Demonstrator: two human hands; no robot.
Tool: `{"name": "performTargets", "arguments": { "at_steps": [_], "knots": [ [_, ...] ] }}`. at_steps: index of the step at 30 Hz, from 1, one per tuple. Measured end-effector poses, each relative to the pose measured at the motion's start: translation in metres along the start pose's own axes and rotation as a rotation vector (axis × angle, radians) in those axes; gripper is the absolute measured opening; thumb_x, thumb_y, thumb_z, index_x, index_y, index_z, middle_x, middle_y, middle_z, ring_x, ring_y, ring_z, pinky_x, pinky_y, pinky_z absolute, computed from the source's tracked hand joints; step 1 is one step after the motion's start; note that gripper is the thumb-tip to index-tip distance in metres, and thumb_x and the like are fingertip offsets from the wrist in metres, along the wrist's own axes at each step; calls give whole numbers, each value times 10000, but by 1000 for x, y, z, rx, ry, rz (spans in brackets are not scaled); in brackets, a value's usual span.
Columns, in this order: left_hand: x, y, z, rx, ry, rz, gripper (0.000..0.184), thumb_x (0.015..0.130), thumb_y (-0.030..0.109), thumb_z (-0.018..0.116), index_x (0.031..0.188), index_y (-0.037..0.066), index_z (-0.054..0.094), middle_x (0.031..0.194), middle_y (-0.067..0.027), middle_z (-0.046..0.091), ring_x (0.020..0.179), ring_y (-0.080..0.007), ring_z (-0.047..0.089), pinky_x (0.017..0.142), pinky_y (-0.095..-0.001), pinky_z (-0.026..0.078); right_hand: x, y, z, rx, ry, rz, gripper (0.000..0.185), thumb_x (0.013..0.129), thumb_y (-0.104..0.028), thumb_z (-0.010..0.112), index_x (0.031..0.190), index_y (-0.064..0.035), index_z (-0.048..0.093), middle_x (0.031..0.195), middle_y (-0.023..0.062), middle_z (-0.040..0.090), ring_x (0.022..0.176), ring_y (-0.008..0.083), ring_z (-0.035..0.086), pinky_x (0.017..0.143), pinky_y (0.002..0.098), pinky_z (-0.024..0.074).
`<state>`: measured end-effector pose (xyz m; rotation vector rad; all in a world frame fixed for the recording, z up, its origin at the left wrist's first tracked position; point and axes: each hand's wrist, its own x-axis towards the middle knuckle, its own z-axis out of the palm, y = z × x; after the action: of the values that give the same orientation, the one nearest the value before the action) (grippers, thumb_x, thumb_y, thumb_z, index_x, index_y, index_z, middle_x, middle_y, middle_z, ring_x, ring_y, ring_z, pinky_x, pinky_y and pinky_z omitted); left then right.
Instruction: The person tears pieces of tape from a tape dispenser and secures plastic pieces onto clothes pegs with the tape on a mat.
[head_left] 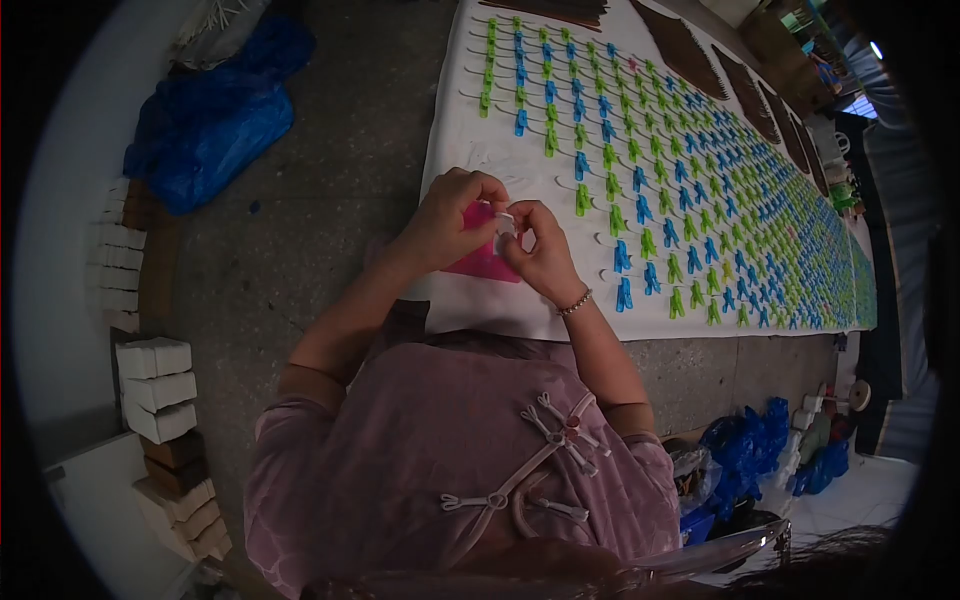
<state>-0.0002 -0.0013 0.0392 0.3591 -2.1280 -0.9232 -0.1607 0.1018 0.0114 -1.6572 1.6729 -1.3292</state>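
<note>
My left hand (455, 220) and my right hand (537, 253) meet over the near left part of the white-covered table. Between their fingertips is a small white piece (506, 232), too small to make out fully. Both hands have their fingers pinched together. Under them lies a bright pink item (484, 265), partly hidden by the hands. Beyond and to the right, rows of green clips (583, 200) and blue clips (622, 256) lie on the table (500, 315), many with thin white strips attached.
Dark brown toothed strips (680, 45) lie along the table's far side. A blue plastic bag (210, 125) sits on the floor at left, above stacked white boxes (158, 375). More blue bags (748, 440) are at lower right.
</note>
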Motion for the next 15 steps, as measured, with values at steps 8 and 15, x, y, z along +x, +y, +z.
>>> {"name": "performTargets", "arguments": {
  "at_steps": [8,15],
  "knots": [
    [-15,-19,9,60,-24,-53,245,709,76,692,921,93,570,826,-29,625,823,-242,575,766,-367,436,-6,8,-18,-263,-65,-49,266,705,0,646,957,-36,572,843,78,569,761,216,532,709,315,450],
    [-17,-27,21,10,-39,-80,226,706,82,695,888,88,562,799,-41,636,784,-247,590,745,-378,443,-8,4,-29,-326,-62,-63,275,689,-11,654,950,-50,576,821,80,563,766,238,531,706,338,441]
  ]
}}
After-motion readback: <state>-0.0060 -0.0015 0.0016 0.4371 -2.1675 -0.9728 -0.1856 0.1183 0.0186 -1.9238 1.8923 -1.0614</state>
